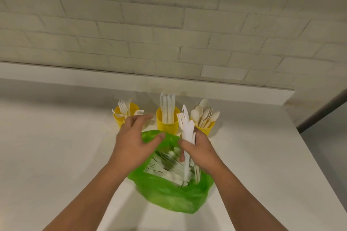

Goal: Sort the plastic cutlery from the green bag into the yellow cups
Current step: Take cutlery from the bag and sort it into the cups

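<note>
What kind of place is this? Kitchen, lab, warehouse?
Likely a kitchen or pantry counter, though nothing confirms it: a white countertop set against a white painted brick wall, with yellow cups and a green bag of plastic cutlery on it.

A: Left hand [131,137]: fingertips motion-smeared. It covers the near side of the fork cup [118,121].
B: Right hand [201,149]: fingers mostly behind the cutlery bundle [185,131], which masks part of the spoon cup [206,130].
A: Pieces inside the green bag [169,199] are blurred, types unreadable. Forearms cut off at the bottom edge.
</note>
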A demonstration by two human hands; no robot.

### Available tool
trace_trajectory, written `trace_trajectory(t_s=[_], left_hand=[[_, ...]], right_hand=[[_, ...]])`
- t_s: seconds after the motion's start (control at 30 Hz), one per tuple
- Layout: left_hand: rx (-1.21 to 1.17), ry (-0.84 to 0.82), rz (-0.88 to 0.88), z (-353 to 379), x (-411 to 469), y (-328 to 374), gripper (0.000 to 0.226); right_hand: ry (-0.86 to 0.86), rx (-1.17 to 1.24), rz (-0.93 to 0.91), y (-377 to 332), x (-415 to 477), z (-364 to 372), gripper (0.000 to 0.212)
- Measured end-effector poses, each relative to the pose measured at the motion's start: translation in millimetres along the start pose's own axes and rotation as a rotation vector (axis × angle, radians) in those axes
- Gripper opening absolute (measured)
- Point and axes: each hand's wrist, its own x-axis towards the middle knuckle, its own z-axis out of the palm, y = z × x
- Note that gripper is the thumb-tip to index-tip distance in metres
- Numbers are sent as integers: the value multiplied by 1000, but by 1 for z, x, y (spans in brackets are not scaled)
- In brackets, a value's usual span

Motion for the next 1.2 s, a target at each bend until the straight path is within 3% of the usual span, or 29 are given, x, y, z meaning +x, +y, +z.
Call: trace_trajectory(t_s=[0.07, 0.13, 0.3, 0.43, 0.53, 0.63, 0.73, 0.83, 0.9, 1.07, 1.2], left_hand=[[-341, 42, 73, 1, 1, 26, 51], [-524, -7, 110, 3, 12, 43, 52], [-492, -197, 94, 15, 42, 60, 46], [-379, -188, 163, 25, 41, 71, 26], [-546, -204, 154, 23, 46, 80, 27], [-927, -98, 9, 18, 55, 87, 27], [-1239, -5, -312, 19, 51, 86, 37], [-1285, -115, -533, 29, 34, 90, 48], [-1296, -186, -608, 34, 26, 94, 44], [-1364, -139, -709, 34, 24, 90, 30], [-1415, -127, -738, 34, 23, 85, 24]], right_hand=[[-26, -15, -34, -4, 3, 0, 28], [-63, -47, -51, -7, 3, 5, 26], [-123, -66, -91, -9, -3, 20, 27], [-107, 85, -72, -16, 1, 18, 35], [-103, 68, -73, -25, 10, 7, 30], [-35, -54, -123, -44, 15, -2, 26], [197, 62, -219, -76, 19, -8, 25], [408, 377, -295, -103, 26, 1, 24], [447, 523, -317, -111, 29, 16, 27], [434, 463, -296, -101, 18, 44, 30], [391, 513, -183, -89, 14, 51, 20]])
